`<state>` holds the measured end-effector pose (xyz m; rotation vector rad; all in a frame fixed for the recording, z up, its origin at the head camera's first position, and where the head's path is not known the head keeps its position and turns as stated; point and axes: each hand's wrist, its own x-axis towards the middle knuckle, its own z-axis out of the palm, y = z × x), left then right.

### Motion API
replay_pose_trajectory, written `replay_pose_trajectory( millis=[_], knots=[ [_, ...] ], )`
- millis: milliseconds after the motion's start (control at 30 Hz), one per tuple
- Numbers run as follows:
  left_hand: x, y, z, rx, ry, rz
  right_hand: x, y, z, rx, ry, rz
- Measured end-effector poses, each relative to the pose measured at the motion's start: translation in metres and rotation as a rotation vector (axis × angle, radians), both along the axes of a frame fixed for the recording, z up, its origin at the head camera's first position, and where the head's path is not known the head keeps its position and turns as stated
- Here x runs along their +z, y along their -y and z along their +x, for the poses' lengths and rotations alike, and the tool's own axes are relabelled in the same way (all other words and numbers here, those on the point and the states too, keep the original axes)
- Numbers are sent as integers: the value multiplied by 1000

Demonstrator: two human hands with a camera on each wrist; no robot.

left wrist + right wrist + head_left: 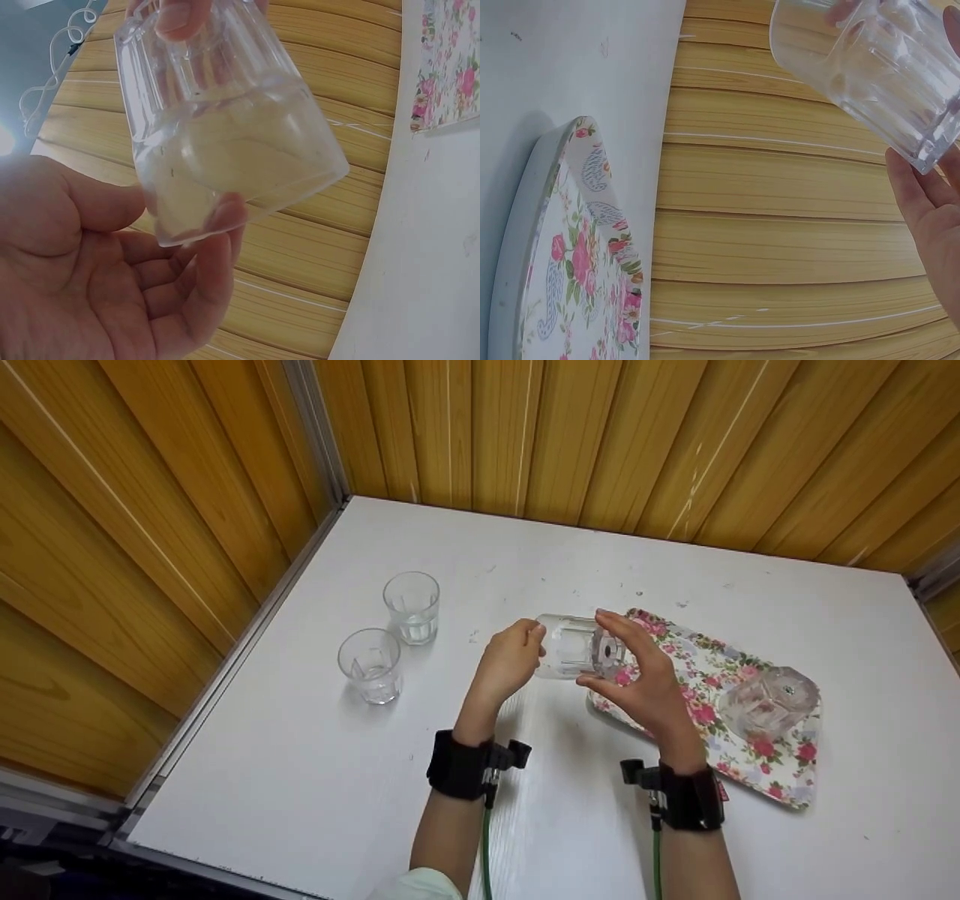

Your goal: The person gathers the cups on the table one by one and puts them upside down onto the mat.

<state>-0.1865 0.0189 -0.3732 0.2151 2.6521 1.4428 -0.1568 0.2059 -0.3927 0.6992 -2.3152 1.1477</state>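
A clear drinking glass [568, 649] is held on its side above the table, its mouth toward the left and its thick base toward the right. My left hand [508, 658] pinches the rim; in the left wrist view its thumb and curled fingers [214, 274] are at the glass edge. My right hand [646, 679] grips the base end, thumb below and fingers above. Seen from the right wrist, fingertips lie against the faceted base of the glass [870, 67]. Both hands are over the near-left part of a floral tray [697, 675].
Another clear glass [769, 703] is upside down on the tray's right part. Two upright clear glasses stand at the left, one farther back [412, 611] and one nearer [373, 667]. Wood-patterned walls [525, 435] border the white table [300, 765] at the back and left.
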Motion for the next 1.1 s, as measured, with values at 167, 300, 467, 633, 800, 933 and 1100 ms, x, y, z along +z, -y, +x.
replay_pose_trajectory(
  millis=[167, 300, 467, 633, 800, 933, 1100],
  knots=[
    [0, -1, 0, 3, 0, -8, 16, 7, 10, 7, 0, -4],
    [0, -1, -1, -4, 3, 1, 19, 8, 12, 17, -29, 0],
    [0, -1, -1, -8, 4, 7, 17, 8, 11, 21, -60, 7],
    [-1, -3, -1, 0, -2, -2, 18, 8, 11, 16, -56, 7],
    [0, -3, 0, -4, -5, -10, 18, 9, 11, 17, -52, -1],
    [0, -3, 0, -8, -9, -11, 18, 8, 11, 15, -58, -5],
    [-1, -3, -1, 4, -13, -4, 18, 8, 11, 10, -62, -11]
  ],
)
